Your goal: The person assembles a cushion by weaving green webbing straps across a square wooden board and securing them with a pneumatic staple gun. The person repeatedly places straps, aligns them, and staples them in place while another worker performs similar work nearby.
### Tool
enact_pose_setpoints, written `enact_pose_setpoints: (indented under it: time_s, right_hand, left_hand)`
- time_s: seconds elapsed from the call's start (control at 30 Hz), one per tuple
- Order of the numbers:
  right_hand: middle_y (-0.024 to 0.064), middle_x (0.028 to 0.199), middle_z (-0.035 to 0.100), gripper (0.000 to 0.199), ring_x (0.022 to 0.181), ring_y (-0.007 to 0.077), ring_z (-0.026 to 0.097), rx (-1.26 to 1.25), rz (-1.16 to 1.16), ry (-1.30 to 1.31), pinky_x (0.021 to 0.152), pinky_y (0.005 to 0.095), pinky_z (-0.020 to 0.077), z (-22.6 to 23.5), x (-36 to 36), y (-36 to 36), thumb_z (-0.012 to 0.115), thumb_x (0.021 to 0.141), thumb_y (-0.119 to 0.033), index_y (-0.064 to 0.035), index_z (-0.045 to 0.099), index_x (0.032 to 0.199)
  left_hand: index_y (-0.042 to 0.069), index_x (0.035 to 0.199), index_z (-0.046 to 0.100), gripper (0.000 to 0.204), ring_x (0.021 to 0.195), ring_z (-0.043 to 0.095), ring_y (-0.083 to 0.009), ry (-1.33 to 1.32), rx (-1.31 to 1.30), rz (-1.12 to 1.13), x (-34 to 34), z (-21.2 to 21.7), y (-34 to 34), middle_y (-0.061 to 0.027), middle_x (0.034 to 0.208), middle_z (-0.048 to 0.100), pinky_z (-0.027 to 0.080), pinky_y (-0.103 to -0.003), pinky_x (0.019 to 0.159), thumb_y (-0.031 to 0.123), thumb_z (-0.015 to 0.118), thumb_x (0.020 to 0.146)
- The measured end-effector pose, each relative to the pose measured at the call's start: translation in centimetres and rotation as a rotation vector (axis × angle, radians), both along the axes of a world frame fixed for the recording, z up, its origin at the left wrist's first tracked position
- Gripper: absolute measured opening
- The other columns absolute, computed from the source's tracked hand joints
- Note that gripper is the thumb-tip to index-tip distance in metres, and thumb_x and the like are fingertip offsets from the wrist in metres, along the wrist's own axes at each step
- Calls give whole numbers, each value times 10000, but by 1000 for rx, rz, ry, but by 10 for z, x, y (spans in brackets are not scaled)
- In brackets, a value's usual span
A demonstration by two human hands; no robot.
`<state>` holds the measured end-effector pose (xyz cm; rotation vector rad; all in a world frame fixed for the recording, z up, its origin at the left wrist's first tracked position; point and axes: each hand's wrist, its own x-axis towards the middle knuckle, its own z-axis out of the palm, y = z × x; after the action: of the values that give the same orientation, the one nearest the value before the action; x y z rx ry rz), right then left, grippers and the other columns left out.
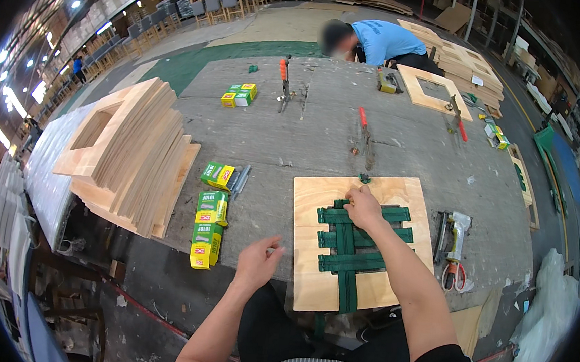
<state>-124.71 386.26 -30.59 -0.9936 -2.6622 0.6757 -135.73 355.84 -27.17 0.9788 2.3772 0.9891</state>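
Note:
In front of me a square wooden panel [305, 239] lies on the grey table, its front edge toward my lap. Green webbing straps [358, 261] cross over its central opening: several run sideways, and one long strap runs front to back, hanging past the near edge. My right hand [366, 210] reaches over the panel, its fingers closed at the far end of the long strap. To the left of the panel, my left hand [258, 263] is held in the air, empty, with thumb and fingers apart. Beside the panel's right edge are a staple gun [460, 233] and red-handled scissors [455, 276].
Green-and-yellow staple boxes [206, 242] and a stack of cut-out wooden panels [131, 150] stand at left. Red-handled toggle clamps [366, 136] are fixed on the table [266, 139]. Across it, a person in blue [387, 43] bends near another panel [414, 89]. Clear plastic [542, 320] lies at right.

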Motion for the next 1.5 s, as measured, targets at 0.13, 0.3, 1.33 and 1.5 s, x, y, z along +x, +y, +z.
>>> enact_pose_setpoints:
  time_s: [0.13, 0.3, 1.33, 1.5]
  right_hand:
    - [138, 1072, 688, 175, 1028, 322, 690, -106, 9, 3, 880, 441, 544, -4, 4, 19, 750, 926, -190, -72, 697, 1043]
    - [143, 958, 739, 155, 916, 323, 706, -283, 24, 195, 814, 416, 545, -3, -3, 14, 731, 935, -150, -34, 684, 1027]
    - [120, 954, 646, 87, 865, 303, 662, -130, 63, 402, 780, 393, 533, -29, 15, 9, 733, 892, -79, -38, 720, 967]
    - [130, 986, 666, 108, 915, 337, 670, -38, 44, 231, 814, 437, 535, -22, 2, 15, 711, 920, -149, -54, 728, 969]
  left_hand:
    - [71, 1284, 707, 379, 973, 744, -309, -126, 89, -29, -6, -10, 61, -154, 1100, 760, 571, -416, 868, 240, 703, 946]
    - [66, 1326, 676, 416, 1018, 738, -309, -163, 175, -30, -24, -48, 153, -135, 1079, 773, 574, -413, 891, 195, 716, 933]
    - [90, 1115, 740, 225, 958, 703, -311, 84, 146, -94, 1, -64, 201, -143, 1014, 674, 570, -434, 845, 154, 755, 900]
    - [75, 1087, 749, 175, 1000, 704, -349, 92, 111, -37, -7, -60, 210, -179, 1057, 694, 564, -442, 868, 137, 676, 940]
